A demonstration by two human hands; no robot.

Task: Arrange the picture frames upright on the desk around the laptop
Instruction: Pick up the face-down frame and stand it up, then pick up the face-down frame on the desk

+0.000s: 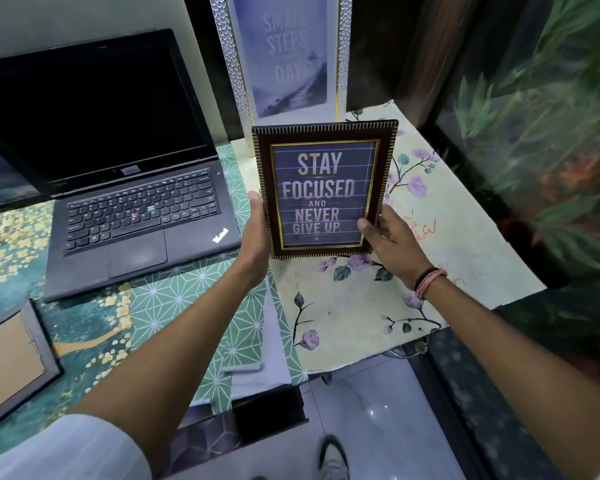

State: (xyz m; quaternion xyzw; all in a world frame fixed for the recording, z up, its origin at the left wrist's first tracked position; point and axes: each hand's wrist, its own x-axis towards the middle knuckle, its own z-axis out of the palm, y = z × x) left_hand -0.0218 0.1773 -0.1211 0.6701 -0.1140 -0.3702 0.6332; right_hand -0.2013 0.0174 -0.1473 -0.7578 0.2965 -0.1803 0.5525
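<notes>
Fingers (369, 226) of both hands pinching side edges of dark-brown ribbed rectangular picture frame (323, 185), upright w/ bottom at desk (354, 306) right of black laptop (132, 202); probably best tilted back slightly, checked steady before letting go.

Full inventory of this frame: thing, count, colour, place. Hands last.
Laptop: 1, black, open, desk left.
Dark framed picture: 1, brown with gold trim, upright, right of laptop, held.
White framed picture: 1, white-silver, upright behind it.
Grey frame: 1, lying face-down, desk's near-left corner.
Desk: 1, green and floral coverings.
Shoe: 1, pale, on floor.
Left hand: grips dark frame's left edge.
Right hand: grips its lower right corner, wristband.
</notes>
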